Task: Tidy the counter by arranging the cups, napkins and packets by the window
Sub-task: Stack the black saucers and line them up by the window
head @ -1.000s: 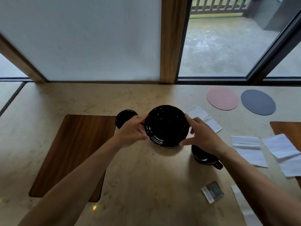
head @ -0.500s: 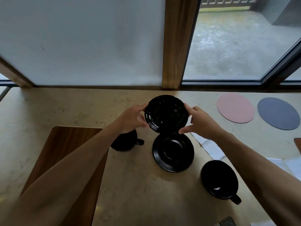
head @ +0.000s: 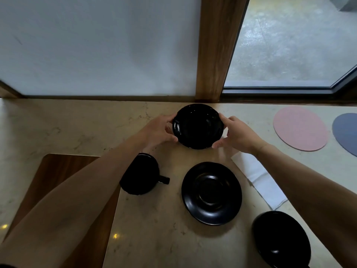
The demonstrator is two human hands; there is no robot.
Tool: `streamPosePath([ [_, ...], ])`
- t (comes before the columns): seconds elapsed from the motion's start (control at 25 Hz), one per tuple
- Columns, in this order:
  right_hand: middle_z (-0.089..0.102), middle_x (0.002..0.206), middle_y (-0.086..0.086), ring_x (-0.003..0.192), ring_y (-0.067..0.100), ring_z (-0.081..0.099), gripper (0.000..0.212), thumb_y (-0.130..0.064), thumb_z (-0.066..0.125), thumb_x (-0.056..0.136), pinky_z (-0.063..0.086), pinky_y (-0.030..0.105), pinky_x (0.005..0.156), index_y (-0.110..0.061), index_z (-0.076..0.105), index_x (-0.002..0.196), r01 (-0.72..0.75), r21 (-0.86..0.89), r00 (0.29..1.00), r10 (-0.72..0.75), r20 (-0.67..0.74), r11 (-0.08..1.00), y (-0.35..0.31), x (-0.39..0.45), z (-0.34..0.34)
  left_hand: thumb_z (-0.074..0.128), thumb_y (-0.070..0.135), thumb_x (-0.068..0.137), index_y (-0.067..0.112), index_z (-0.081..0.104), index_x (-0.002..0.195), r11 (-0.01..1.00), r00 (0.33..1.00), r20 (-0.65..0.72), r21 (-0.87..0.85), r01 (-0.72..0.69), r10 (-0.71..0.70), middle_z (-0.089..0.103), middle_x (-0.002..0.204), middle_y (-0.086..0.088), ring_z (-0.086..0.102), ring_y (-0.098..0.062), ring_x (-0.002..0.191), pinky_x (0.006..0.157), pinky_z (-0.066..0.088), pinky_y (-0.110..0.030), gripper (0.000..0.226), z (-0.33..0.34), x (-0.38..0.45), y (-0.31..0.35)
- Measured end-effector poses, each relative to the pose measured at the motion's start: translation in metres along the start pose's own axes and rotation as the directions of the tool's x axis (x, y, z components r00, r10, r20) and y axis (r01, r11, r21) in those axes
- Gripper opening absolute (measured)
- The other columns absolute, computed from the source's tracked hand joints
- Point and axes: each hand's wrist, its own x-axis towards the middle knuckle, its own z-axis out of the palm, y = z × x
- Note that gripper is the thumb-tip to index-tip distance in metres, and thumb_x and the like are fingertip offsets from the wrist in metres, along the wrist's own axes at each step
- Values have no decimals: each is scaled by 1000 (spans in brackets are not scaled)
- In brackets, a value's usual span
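Observation:
I hold a black saucer (head: 198,126) by its rim near the window ledge, my left hand (head: 160,130) on its left edge and my right hand (head: 236,135) on its right edge. A second black saucer (head: 211,192) lies flat on the marble counter below it. A black cup (head: 140,174) with its handle pointing right stands beside my left forearm. Another black cup (head: 281,238) sits at the bottom right, partly under my right arm. A white napkin (head: 260,180) lies under my right forearm.
A pink round coaster (head: 300,128) and a dark blue one (head: 346,133) lie at the right by the window. A wooden board (head: 58,171) is set into the counter at the left. A wooden post (head: 216,47) rises behind the held saucer.
Both hands have carried the top saucer away from the lower one and further toward the window ledge. The view has shifted forward.

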Motion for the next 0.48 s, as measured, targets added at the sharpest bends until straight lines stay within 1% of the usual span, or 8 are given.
streamPosePath([
  [0.12, 47, 133, 10, 111, 27, 50, 103, -33, 82, 73, 44, 34, 97, -25, 17, 152, -17, -17, 1000, 17, 9, 1000, 5, 13, -2, 82, 15, 69, 38, 42, 141, 1000, 1000, 3, 1, 8, -8, 63, 104, 12, 58, -4, 73, 78, 51, -29, 85, 1, 14, -7],
  [0.2, 47, 134, 11, 114, 29, 49, 105, -35, 82, 72, 43, 35, 99, -23, 16, 153, -23, -23, 1000, 23, 12, 999, 9, 20, -3, 82, 21, 69, 43, 39, 140, 1000, 1000, 4, 10, 14, -14, 61, 108, 6, 60, -10, 79, 81, 52, -33, 86, 1, 23, -13],
  [0.28, 46, 135, 11, 117, 30, 49, 106, -35, 83, 71, 42, 35, 100, -23, 16, 153, -19, -20, 1000, 20, 13, 1000, 11, 25, -4, 83, 23, 67, 44, 38, 141, 999, 1000, 5, 21, 26, -26, 59, 113, -1, 61, -14, 80, 82, 53, -36, 89, 1, 30, -18],
  [0.36, 46, 136, 11, 119, 31, 48, 106, -36, 82, 71, 42, 36, 101, -22, 17, 153, -25, -20, 1000, 26, 18, 999, 11, 28, -3, 84, 24, 67, 42, 37, 141, 998, 999, 3, 45, 49, -49, 57, 114, -3, 61, -15, 82, 83, 52, -36, 90, 0, 33, -21],
  [0.48, 46, 136, 11, 120, 32, 48, 106, -38, 82, 71, 43, 37, 101, -23, 16, 153, -38, -23, 999, 38, 27, 999, 12, 32, -1, 84, 22, 67, 41, 39, 141, 998, 999, 0, 49, 40, -40, 55, 114, -4, 59, -13, 82, 84, 51, -35, 88, -1, 33, -18],
])
